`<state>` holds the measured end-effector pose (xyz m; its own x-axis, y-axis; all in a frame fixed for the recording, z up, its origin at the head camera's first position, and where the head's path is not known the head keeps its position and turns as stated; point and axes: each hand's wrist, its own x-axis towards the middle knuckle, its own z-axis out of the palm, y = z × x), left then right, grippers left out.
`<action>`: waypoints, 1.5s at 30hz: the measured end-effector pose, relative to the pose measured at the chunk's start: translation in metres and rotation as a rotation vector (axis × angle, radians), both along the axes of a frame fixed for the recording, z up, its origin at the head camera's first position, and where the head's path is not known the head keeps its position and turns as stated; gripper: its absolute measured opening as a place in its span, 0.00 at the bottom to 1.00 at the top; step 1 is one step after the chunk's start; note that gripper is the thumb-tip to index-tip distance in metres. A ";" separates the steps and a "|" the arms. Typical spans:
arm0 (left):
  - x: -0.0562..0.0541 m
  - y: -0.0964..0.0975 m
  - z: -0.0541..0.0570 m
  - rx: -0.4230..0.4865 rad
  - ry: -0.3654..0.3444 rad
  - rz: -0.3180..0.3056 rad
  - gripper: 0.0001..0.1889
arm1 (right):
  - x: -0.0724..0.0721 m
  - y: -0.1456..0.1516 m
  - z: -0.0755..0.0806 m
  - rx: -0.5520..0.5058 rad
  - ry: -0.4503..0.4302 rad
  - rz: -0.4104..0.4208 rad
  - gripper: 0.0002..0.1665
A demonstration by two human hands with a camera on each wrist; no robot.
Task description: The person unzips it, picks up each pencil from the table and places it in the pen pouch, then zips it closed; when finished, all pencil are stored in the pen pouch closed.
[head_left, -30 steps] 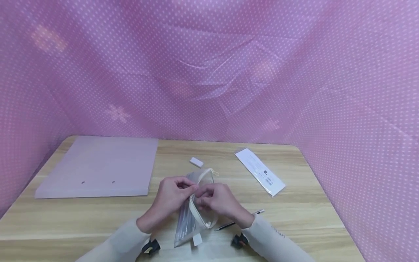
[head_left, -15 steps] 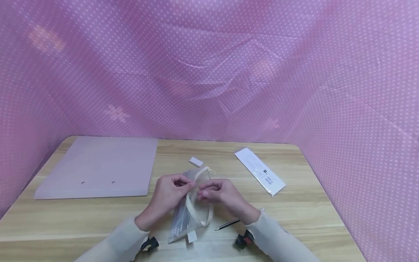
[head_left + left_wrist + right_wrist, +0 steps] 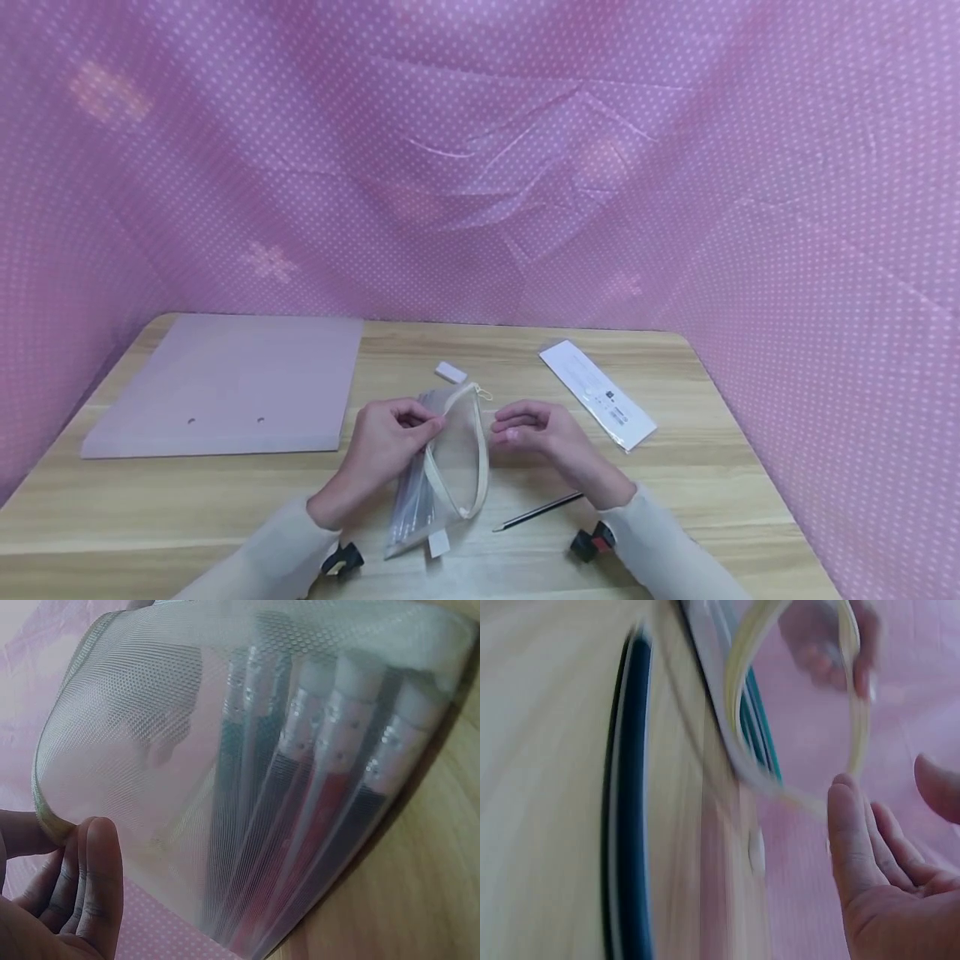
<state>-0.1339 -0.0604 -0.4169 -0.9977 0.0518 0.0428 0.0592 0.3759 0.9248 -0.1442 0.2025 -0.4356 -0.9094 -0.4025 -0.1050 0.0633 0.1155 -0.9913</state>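
Note:
My left hand (image 3: 390, 437) pinches the rim of a mesh zipper pouch (image 3: 459, 458), whose cream-edged mouth gapes toward the right. Through the mesh in the left wrist view, several eraser-topped pencils (image 3: 337, 742) show inside the pouch. Just right of the pouch mouth, my right hand (image 3: 543, 429) hangs apart from it with relaxed fingers and holds nothing. A dark pencil (image 3: 536, 512) lies on the table below the right hand; the right wrist view shows this pencil (image 3: 630, 802) close up and blurred.
A white eraser (image 3: 451, 372) lies behind the pouch. At the right back is a flat white packet (image 3: 597, 393) in clear wrap. A large pale folder (image 3: 240, 383) covers the left of the wooden table (image 3: 720, 500). Pink dotted cloth (image 3: 480, 167) surrounds the table.
My right hand has drawn out of the pouch mouth and moved right, its fingers loosening. The pouch has shifted slightly left, still pinched by the left hand. More of the loose pencil shows.

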 end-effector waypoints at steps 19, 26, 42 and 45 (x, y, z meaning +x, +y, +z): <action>0.000 0.000 0.000 -0.004 0.009 0.005 0.03 | 0.013 0.082 -0.015 0.393 0.146 0.239 0.19; 0.001 0.000 0.000 0.005 -0.002 0.006 0.04 | 0.024 0.073 -0.014 0.707 0.345 0.347 0.18; 0.001 0.001 -0.001 -0.004 -0.010 -0.003 0.04 | 0.033 0.063 -0.011 0.793 0.472 0.435 0.16; 0.001 0.001 -0.001 0.003 -0.008 -0.006 0.04 | 0.032 0.066 -0.011 0.767 0.440 0.425 0.14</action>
<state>-0.1332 -0.0597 -0.4184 -0.9977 0.0578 0.0353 0.0544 0.3730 0.9262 -0.1126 0.2684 -0.4470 -0.7253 -0.6694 -0.1609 -0.4895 0.6657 -0.5633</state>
